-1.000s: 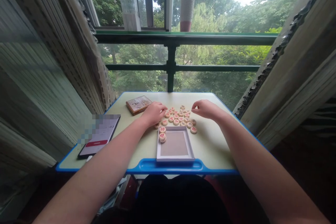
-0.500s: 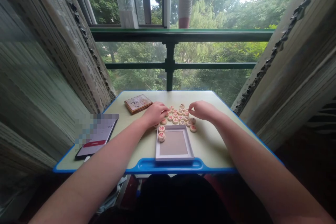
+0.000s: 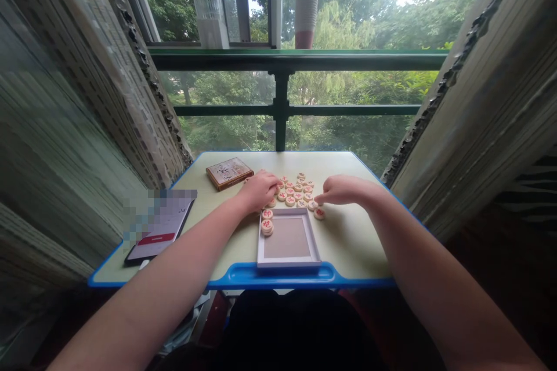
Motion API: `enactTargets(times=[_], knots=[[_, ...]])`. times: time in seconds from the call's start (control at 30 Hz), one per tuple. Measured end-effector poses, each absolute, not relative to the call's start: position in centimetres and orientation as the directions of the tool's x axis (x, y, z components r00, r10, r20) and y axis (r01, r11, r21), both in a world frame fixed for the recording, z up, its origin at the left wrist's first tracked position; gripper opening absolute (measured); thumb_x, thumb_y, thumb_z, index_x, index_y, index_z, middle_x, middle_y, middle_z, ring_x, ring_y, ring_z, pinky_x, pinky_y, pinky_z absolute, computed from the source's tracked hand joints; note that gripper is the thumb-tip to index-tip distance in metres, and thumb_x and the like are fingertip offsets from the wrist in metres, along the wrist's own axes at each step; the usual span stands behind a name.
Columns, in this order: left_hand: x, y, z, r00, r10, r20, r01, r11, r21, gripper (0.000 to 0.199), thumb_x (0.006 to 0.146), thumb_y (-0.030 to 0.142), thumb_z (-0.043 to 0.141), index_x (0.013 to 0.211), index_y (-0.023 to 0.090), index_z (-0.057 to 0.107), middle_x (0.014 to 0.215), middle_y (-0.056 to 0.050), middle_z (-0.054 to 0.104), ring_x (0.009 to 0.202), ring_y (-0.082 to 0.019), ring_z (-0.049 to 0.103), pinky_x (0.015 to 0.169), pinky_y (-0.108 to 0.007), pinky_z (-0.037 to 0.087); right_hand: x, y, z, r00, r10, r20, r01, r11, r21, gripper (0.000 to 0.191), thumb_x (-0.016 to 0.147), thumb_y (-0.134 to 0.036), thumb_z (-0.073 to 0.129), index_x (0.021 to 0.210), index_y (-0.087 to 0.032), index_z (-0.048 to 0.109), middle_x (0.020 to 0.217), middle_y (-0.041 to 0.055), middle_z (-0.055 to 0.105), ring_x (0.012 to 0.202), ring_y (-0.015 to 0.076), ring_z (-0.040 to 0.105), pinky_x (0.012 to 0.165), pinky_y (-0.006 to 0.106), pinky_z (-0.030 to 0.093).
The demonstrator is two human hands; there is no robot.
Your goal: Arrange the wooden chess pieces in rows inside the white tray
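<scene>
My left hand (image 3: 262, 188) reaches over the left side of a loose group of round wooden xiangqi pieces (image 3: 297, 196), its fingers slightly bent and loosely apart, fingertips against pieces. At the group's right side my right hand (image 3: 342, 190) is closed, with its fingertips down on a piece that they mostly cover. A xiangqi piece with a red character (image 3: 319, 214) lies just below those fingertips. Nearer to me is a shallow white box tray (image 3: 317, 243). Stacked pieces (image 3: 267, 226) stand along its left side, red characters facing up.
A decorated flat box (image 3: 229, 173) lies at the back left of the small blue-edged table (image 3: 357, 243). A phone (image 3: 163, 229) rests at the left, beside my left forearm. Curtains hang on both sides, and a green railing (image 3: 348, 61) runs behind the table.
My right hand has moved toward me from the upper right of the pieces to the lower right, onto a piece there. My left hand stays nearly where it was.
</scene>
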State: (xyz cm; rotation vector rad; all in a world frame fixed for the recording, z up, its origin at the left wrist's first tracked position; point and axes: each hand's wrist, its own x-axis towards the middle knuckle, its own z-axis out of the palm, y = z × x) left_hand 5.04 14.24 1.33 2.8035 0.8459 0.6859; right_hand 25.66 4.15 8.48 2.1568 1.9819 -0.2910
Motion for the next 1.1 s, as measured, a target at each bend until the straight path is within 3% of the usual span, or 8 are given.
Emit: enactTargets(times=[0.1,0.27,0.37,0.53,0.6,0.73,0.9,1.1], knots=[[5.0,14.0,1.5,0.735,0.55,0.398,0.489,-0.835,0.251,0.028,0.084,0.016,0.043,0.093,0.017,0.07,0.096,-0.007,0.068,0.094,-0.02,0.057,0.091,-0.034,0.044,25.2,3.6,8.3,0.043,0.945,-0.325,0.999,-0.05,-0.012,0.043,0.065,-0.058,0.059,0.061,-0.016,0.067,0.059,0.0062,0.062,0.055,0.0176,0.056,0.049,0.027,0.035],[5.0,13.8,1.8,0.713,0.579,0.396,0.518,-0.815,0.258,0.03,0.083,0.016,0.043,0.095,0.018,0.07,0.097,-0.006,0.068,0.097,-0.019,0.056,0.092,-0.033,0.044,24.5,3.3,8.2,0.041,0.951,-0.307,0.999,-0.036,0.023,0.029,0.058,-0.046,0.067,0.054,-0.017,0.065,0.048,0.0026,0.054,0.05,0.0164,0.053,0.048,0.027,0.034],[4.9,13.8,2.1,0.695,0.596,0.401,0.515,-0.803,0.301,0.029,0.081,0.016,0.044,0.092,0.017,0.07,0.095,-0.006,0.069,0.095,-0.019,0.058,0.089,-0.032,0.046,24.6,3.4,8.4,0.031,0.958,-0.284,0.999,-0.038,-0.019,0.03,0.061,-0.045,0.064,0.05,-0.017,0.062,0.044,0.0012,0.05,0.046,0.0135,0.049,0.045,0.025,0.031],[4.2,12.9,3.4,0.71,0.656,0.256,0.351,-0.645,0.679,0.036,0.078,0.032,0.055,0.11,0.016,0.064,0.077,-0.004,0.07,0.066,-0.013,0.061,0.062,-0.025,0.049,24.1,3.8,8.5,-0.07,0.983,-0.169,0.96,0.021,-0.28,0.032,0.067,-0.046,0.06,0.057,-0.015,0.064,0.051,0.0009,0.053,0.047,0.0107,0.045,0.044,0.024,0.029],[3.9,12.4,4.0,0.758,0.615,0.215,0.269,-0.596,0.756,0.045,0.073,0.037,0.062,0.113,0.016,0.062,0.081,-0.005,0.07,0.063,-0.012,0.059,0.057,-0.023,0.046,23.5,4.0,8.2,-0.097,0.988,-0.122,0.92,0.042,-0.391,0.035,0.07,-0.048,0.057,0.063,-0.014,0.065,0.054,0.0013,0.055,0.049,0.0104,0.045,0.044,0.023,0.029],[3.8,11.7,4.4,0.785,0.577,0.227,0.264,-0.641,0.721,0.048,0.065,0.041,0.07,0.107,0.018,0.066,0.086,-0.005,0.07,0.062,-0.01,0.055,0.055,-0.021,0.043,22.6,4.5,7.1,-0.107,0.992,-0.073,0.833,0.049,-0.552,0.035,0.071,-0.046,0.055,0.07,-0.012,0.066,0.055,0.0003,0.052,0.05,0.0095,0.044,0.045,0.022,0.028],[4.5,11.4,3.7,0.75,0.575,0.327,0.283,-0.725,0.628,0.037,0.068,0.041,0.067,0.096,0.017,0.07,0.077,-0.001,0.068,0.053,-0.007,0.046,0.051,-0.02,0.038,22.4,5.1,5.9,-0.145,0.987,-0.072,0.7,0.051,-0.712,0.039,0.07,-0.048,0.058,0.078,-0.011,0.068,0.054,-0.0022,0.048,0.048,0.0071,0.038,0.043,0.021,0.025],[4.4,11.5,3.9,0.717,0.578,0.39,0.234,-0.727,0.646,0.032,0.071,0.04,0.065,0.093,0.016,0.069,0.077,-0.002,0.067,0.052,-0.006,0.045,0.05,-0.019,0.037,22.4,5.5,5.2,-0.092,0.992,-0.081,0.5,-0.024,-0.866,0.043,0.066,-0.052,0.064,0.077,-0.011,0.065,0.047,-0.0065,0.039,0.042,0.0049,0.029,0.039,0.02,0.017]])
